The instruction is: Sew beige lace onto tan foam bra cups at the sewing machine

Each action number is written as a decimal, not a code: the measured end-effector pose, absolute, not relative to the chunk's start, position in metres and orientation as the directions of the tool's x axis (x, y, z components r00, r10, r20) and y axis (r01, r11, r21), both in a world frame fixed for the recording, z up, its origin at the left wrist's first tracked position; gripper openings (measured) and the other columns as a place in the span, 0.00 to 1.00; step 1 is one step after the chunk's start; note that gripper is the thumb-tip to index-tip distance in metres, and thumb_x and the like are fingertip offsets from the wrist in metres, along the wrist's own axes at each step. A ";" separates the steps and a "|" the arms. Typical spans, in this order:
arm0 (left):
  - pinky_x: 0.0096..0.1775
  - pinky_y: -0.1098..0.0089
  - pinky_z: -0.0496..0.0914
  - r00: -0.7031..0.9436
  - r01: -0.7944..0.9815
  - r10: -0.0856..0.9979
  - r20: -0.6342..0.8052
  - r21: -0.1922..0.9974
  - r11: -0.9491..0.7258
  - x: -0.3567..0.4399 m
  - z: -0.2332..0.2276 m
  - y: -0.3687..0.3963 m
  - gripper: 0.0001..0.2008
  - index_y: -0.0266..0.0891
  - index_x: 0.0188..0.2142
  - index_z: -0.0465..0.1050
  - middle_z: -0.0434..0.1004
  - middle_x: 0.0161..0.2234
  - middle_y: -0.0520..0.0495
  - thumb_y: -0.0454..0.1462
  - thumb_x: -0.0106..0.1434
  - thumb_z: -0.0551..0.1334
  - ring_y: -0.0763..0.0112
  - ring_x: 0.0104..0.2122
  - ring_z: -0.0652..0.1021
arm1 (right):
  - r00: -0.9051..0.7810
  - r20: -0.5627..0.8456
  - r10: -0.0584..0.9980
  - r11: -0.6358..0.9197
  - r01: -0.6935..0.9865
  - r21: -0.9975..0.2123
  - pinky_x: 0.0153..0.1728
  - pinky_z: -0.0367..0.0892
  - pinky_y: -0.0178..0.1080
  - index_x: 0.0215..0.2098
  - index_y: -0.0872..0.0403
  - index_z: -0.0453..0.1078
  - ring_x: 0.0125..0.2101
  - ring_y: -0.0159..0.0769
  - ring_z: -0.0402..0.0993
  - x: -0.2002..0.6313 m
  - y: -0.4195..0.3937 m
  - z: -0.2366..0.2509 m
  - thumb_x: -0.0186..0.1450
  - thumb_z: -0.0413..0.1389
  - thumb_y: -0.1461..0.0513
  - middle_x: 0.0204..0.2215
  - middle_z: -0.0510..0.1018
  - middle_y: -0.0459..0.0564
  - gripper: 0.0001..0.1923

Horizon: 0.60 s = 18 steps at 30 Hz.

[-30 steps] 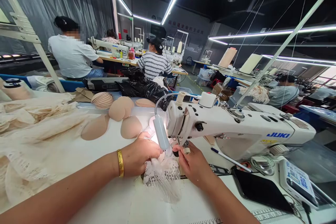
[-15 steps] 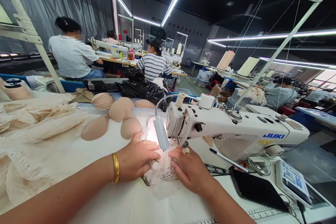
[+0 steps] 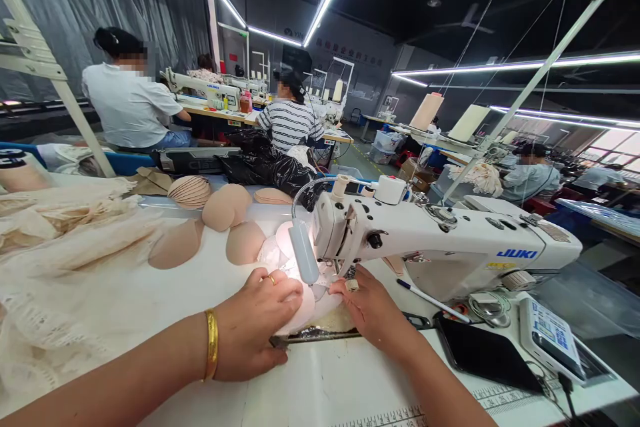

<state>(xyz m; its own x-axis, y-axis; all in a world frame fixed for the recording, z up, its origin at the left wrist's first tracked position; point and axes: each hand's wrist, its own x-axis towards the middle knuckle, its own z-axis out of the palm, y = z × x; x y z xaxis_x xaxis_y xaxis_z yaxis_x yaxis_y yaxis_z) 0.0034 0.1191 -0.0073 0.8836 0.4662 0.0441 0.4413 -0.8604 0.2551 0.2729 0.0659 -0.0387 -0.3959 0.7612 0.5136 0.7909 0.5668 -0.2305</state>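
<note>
At the white sewing machine [image 3: 450,233], a pale lace bra piece [image 3: 273,250] with a smooth cup pad [image 3: 305,307] lies under the needle area, brightly lit by a small lamp [image 3: 303,253]. My left hand [image 3: 255,320], with a ring and a gold bangle, presses curled fingers on the pad's left edge, its thumb low on the table. My right hand [image 3: 373,310] pinches the fabric's right edge beside the presser foot. The lamp head hides part of the stitching spot.
Beige bra cups [image 3: 245,242] lie behind my left hand, and cream lace [image 3: 65,267] is heaped at the left. A phone [image 3: 487,353], a pen [image 3: 433,300] and a white control box [image 3: 550,337] are at the right. Two co-workers [image 3: 130,100] sit ahead at other machines.
The lace that lay bunched between my hands is shifted back, showing the smooth pad and the machine bed's front edge. My left hand has moved slightly lower and its thumb is farther out.
</note>
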 end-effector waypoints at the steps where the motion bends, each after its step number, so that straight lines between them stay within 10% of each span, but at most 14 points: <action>1: 0.52 0.52 0.57 0.899 0.401 0.434 0.053 0.295 -0.867 0.003 -0.008 0.121 0.16 0.42 0.44 0.72 0.77 0.51 0.45 0.39 0.57 0.69 0.51 0.48 0.75 | -0.400 0.504 0.766 0.575 0.776 -0.259 0.40 0.71 0.42 0.41 0.51 0.74 0.41 0.45 0.72 0.278 0.065 -0.034 0.72 0.50 0.71 0.37 0.78 0.54 0.13; 8: 0.47 0.57 0.55 0.919 0.310 0.363 0.152 0.289 -0.906 0.011 -0.021 0.135 0.12 0.42 0.36 0.70 0.82 0.44 0.53 0.26 0.54 0.63 0.61 0.39 0.78 | -0.462 0.193 0.866 0.493 0.719 -0.491 0.39 0.73 0.39 0.35 0.48 0.78 0.39 0.40 0.75 0.302 0.059 -0.008 0.74 0.58 0.60 0.34 0.77 0.47 0.10; 12: 0.47 0.57 0.53 0.924 0.265 0.314 0.217 0.225 -0.937 0.014 -0.028 0.140 0.20 0.46 0.41 0.74 0.82 0.46 0.54 0.23 0.53 0.62 0.63 0.38 0.77 | -0.342 0.295 0.892 0.448 0.584 -0.677 0.43 0.75 0.42 0.44 0.48 0.82 0.43 0.42 0.78 0.289 0.062 -0.020 0.76 0.54 0.52 0.41 0.82 0.51 0.15; 18: 0.42 0.60 0.55 0.939 0.268 0.294 0.179 0.156 -0.951 0.020 -0.023 0.152 0.13 0.41 0.28 0.68 0.79 0.31 0.54 0.22 0.48 0.62 0.62 0.33 0.77 | -0.359 0.356 0.863 0.484 0.790 -0.377 0.49 0.71 0.51 0.53 0.43 0.80 0.45 0.48 0.74 0.265 0.066 -0.049 0.74 0.58 0.60 0.45 0.86 0.49 0.12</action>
